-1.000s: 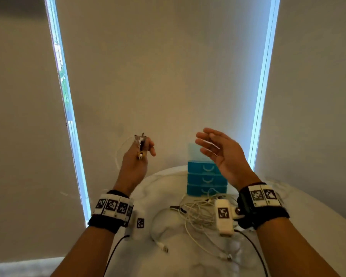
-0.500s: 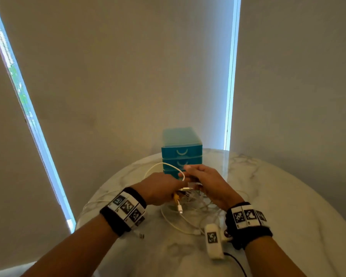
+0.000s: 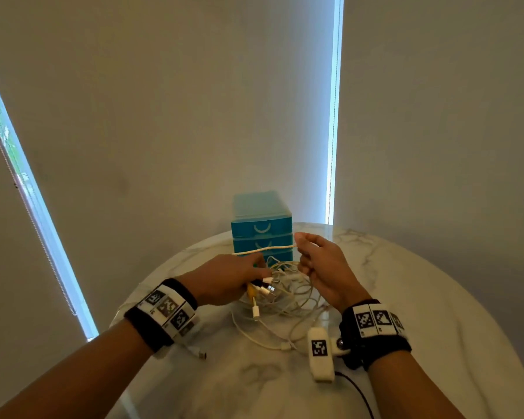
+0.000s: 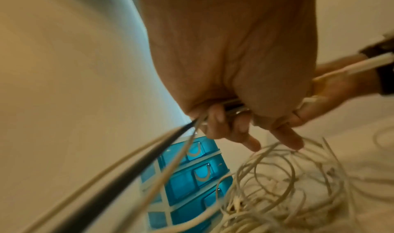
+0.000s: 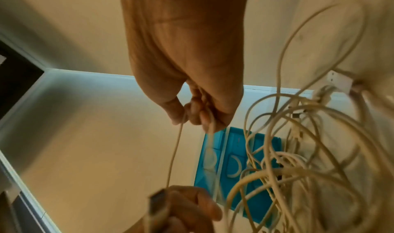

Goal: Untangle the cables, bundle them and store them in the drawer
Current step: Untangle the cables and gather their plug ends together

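White cables (image 3: 288, 290) lie in a loose tangle on the marble table (image 3: 436, 313), just in front of the blue drawers (image 3: 262, 229) — all 3 closed. The left hand (image 3: 224, 279) grips a bunch of plug ends; the right hand (image 3: 321, 261) pinches 1 cable pulled taut between them. Untangling looks barely begun — bundling and storing remain.

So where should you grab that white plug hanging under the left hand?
Probably pinch the white plug by its hard body, coming from below on the near side. It dangles free under the left hand, clear of the cable tangle, so the grip wouldn't snag loops.
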{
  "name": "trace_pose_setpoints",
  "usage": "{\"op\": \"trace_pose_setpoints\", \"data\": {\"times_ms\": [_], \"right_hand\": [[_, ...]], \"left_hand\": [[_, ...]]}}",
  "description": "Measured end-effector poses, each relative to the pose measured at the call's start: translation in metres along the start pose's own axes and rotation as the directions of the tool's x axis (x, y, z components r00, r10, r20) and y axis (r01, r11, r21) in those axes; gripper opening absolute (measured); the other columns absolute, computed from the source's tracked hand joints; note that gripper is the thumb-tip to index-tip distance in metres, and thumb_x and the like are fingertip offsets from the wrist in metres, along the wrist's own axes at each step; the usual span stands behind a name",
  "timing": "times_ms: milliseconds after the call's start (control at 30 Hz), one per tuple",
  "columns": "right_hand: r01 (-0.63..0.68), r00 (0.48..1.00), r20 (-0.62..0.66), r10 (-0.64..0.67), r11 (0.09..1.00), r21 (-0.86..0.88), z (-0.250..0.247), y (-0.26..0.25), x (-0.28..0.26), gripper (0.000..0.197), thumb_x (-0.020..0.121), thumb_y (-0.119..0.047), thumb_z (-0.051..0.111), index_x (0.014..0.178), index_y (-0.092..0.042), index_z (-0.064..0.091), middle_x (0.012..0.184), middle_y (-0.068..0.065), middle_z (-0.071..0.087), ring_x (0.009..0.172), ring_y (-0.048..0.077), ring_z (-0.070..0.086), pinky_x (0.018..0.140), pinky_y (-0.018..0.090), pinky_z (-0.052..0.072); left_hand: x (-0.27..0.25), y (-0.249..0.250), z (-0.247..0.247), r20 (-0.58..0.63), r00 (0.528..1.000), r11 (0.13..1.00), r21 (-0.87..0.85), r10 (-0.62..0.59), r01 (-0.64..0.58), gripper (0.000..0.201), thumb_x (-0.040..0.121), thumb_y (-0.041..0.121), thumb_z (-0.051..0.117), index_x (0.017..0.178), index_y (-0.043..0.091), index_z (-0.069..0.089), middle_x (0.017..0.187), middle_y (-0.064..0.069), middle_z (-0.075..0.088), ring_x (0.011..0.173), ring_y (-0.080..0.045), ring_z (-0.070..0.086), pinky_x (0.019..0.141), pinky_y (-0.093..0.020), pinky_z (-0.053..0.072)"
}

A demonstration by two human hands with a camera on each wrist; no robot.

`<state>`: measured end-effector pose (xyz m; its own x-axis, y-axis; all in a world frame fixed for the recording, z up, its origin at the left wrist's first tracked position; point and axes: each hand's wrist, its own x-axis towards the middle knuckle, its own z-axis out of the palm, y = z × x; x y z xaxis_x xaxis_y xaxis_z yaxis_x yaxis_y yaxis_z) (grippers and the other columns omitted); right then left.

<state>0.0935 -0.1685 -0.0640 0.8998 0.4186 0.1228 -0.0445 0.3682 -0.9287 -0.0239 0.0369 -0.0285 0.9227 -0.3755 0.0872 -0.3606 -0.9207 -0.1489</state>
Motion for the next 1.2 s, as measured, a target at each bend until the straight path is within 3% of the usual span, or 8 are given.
{"op": "trace_pose_setpoints", "data": {"times_ms": [133,267,433,567,800,900,1067,1200], "right_hand": [[0.041,0.997,-0.070,-0.045,0.997,-0.066,-0.006,0.012,0.003,0.029,0.102,-0.034,0.075,0.118,-0.009,0.075,0.085,0.000,0.070,0.069,0.010,0.052,0.064,0.028,0.046],[0.025,0.998,-0.062,-0.031,0.994,-0.107,-0.009,0.020,0.004,0.026,0.106,-0.033,0.070,0.115,-0.010,0.077,0.067,-0.013,0.067,0.074,0.013,0.052,0.070,0.030,0.047],[0.094,0.994,0.087,-0.069,0.940,-0.328,-0.006,0.022,-0.002,0.020,0.103,-0.033,0.074,0.112,-0.016,0.081,0.075,-0.010,0.070,0.077,0.014,0.059,0.071,0.027,0.054],[0.131,0.951,0.301,0.068,0.793,-0.594,0.001,0.021,-0.009,0.011,0.100,-0.030,0.077,0.107,-0.029,0.085,0.100,-0.007,0.082,0.097,0.012,0.075,0.091,0.029,0.060],[0.334,0.927,0.018,-0.375,0.803,-0.494,0.008,-0.004,-0.014,0.029,0.103,-0.050,0.068,0.113,-0.025,0.079,0.099,-0.015,0.078,0.091,0.006,0.071,0.067,0.013,0.053],[0.293,0.956,0.055,-0.290,0.912,-0.286,0.011,-0.017,-0.021,0.034,0.107,-0.053,0.057,0.113,-0.027,0.079,0.086,-0.023,0.077,0.081,-0.009,0.069,0.064,0.009,0.051],[0.318,0.943,0.137,-0.304,0.944,-0.093,0.014,-0.018,-0.024,0.033,0.108,-0.040,0.061,0.135,-0.027,0.074,0.126,-0.005,0.079,0.119,0.011,0.073,0.089,0.027,0.060],[0.353,0.932,0.127,-0.341,0.931,-0.091,0.009,-0.020,-0.023,0.027,0.102,-0.026,0.073,0.129,-0.021,0.078,0.125,0.000,0.080,0.124,0.017,0.072,0.109,0.040,0.058]], "left_hand": [[-0.005,-0.002,-0.021,-0.097,0.994,0.888,-0.451,0.056,-0.094,0.019,0.112,0.013,0.051,0.107,0.019,0.068,0.112,0.010,0.063,0.101,-0.008,0.060,0.090,-0.022,0.047],[-0.004,-0.007,-0.047,-0.232,0.945,0.519,-0.851,-0.231,-0.082,0.028,0.116,0.016,0.039,0.101,0.008,0.061,0.074,0.011,0.060,0.060,0.000,0.050,0.054,-0.013,0.039],[0.009,-0.022,-0.067,-0.250,0.773,0.234,-0.963,-0.583,-0.135,0.028,0.107,0.050,0.060,0.090,0.028,0.055,0.069,0.008,0.039,0.057,-0.009,0.025,0.051,-0.024,0.021],[0.026,-0.016,-0.076,-0.125,0.767,0.048,-0.991,-0.629,-0.122,0.033,0.095,0.052,0.069,0.086,0.032,0.045,0.071,0.010,0.036,0.052,-0.006,0.021,0.044,-0.020,0.015],[0.049,0.008,-0.057,0.118,0.828,0.141,-0.963,-0.548,0.231,0.041,0.105,0.030,0.058,0.068,0.027,0.040,0.059,0.009,0.037,0.041,-0.006,0.023,0.039,-0.020,0.017],[0.054,0.019,-0.053,0.194,0.873,0.074,-0.965,-0.447,0.253,0.040,0.103,0.023,0.055,0.064,0.027,0.048,0.058,0.008,0.034,0.041,-0.006,0.021,0.039,-0.020,0.014],[0.057,0.031,-0.046,0.339,0.864,0.045,-0.923,-0.373,0.382,0.032,0.099,0.017,0.051,0.068,0.024,0.047,0.055,0.006,0.033,0.038,-0.006,0.022,0.036,-0.018,0.016],[0.058,0.034,-0.044,0.382,0.855,0.086,-0.896,-0.351,0.436,0.032,0.093,0.016,0.053,0.064,0.026,0.043,0.058,0.007,0.031,0.041,-0.006,0.023,0.037,-0.018,0.020]]}}
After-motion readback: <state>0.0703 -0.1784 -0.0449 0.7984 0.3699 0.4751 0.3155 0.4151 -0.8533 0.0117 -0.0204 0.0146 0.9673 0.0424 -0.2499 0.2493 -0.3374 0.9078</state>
